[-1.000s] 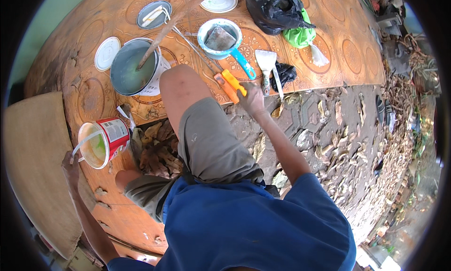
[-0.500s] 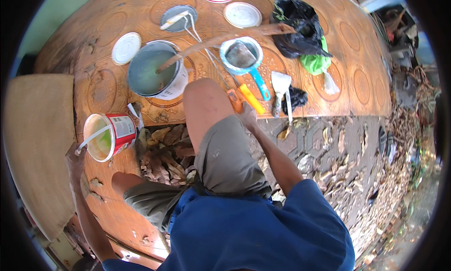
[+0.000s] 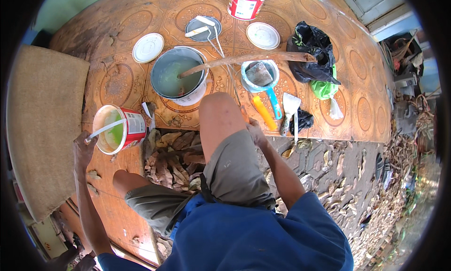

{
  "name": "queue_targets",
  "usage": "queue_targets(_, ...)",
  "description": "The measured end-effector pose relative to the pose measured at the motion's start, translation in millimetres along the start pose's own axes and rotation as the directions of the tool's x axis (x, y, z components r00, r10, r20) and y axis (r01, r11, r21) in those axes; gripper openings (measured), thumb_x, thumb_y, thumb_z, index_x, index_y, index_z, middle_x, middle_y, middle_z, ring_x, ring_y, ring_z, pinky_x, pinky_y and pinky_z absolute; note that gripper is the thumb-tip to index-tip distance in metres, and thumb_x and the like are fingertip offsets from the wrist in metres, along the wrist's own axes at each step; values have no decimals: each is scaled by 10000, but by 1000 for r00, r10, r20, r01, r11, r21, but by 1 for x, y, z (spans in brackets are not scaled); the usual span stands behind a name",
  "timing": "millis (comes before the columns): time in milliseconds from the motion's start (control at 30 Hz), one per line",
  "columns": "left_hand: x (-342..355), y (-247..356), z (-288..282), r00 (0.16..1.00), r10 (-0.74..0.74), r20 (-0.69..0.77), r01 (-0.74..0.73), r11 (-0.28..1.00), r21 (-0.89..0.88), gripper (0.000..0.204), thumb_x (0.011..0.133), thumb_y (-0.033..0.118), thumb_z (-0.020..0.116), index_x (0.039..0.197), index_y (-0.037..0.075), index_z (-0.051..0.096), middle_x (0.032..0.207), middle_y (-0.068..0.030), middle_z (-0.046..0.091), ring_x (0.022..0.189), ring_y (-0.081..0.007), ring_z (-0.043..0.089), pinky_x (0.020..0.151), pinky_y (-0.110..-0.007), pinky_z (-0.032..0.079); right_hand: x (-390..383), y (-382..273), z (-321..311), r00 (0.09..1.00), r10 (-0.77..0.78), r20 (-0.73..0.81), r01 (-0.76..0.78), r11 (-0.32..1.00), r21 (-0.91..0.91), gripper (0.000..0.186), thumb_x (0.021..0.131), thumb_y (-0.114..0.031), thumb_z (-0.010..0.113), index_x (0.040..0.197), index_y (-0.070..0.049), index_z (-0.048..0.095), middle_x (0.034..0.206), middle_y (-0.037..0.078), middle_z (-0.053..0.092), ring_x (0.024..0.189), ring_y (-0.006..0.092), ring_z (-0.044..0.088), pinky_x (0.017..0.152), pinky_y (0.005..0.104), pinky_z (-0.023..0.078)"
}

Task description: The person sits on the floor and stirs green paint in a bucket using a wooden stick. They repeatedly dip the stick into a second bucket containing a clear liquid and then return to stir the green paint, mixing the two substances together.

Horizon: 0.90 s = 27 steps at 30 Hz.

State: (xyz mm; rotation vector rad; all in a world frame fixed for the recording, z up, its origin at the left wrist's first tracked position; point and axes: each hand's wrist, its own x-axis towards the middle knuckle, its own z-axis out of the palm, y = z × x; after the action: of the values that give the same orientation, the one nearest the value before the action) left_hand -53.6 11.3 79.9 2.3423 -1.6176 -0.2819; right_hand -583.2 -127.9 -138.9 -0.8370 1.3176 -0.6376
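My left hand is closed round the white handle of a red and white bucket with bright green paint smeared inside. The bucket tilts, its mouth toward my left hand, above the wooden surface. Beside my raised knee, my right hand is closed on the orange handle of a paint roller; the knee partly hides it. Its thin wire runs up toward two white roller heads on a grey lid. A yellow-handled roller lies next to my right hand.
A pail of greyish liquid holds a long wooden stick. Nearby are a blue-handled dipper, a scraper, black plastic bags, white lids and another red bucket. Dry leaves cover the ground to the right.
The view has shifted, so the tiled surface sits lower and further right. The two roller heads now show apart on the grey lid. Both hands keep their holds.
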Motion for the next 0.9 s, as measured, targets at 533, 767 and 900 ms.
queue_targets(533,-5,-4,8,1000,-9,-17,8,999,-32,150,807,122,652,767,9,562,664,-131,548,614,-193,494,589,-337,409,1,38,-20,800,-385,-460,-175,584,-793,430,821,-225,572,1199,-33,497,792,209,646,744,373,639,648,470,497)
queue_targets(767,-7,-5,12,1000,-1,-24,0,1000,-31,199,823,152,656,754,10,534,634,-113,493,611,-164,439,577,-328,394,0,17,-39,853,-459,-249,-53,399,-915,328,712,-272,692,883,-18,574,822,211,618,794,383,621,673,483,491)
queue_targets(900,-8,-11,12,1000,-21,-1,21,999,-29,232,832,173,658,749,9,516,621,-95,453,614,-154,390,569,-325,379,-25,-3,-21,857,-490,-158,125,494,-860,361,672,-296,726,854,-23,576,827,176,586,771,369,596,681,471,476)
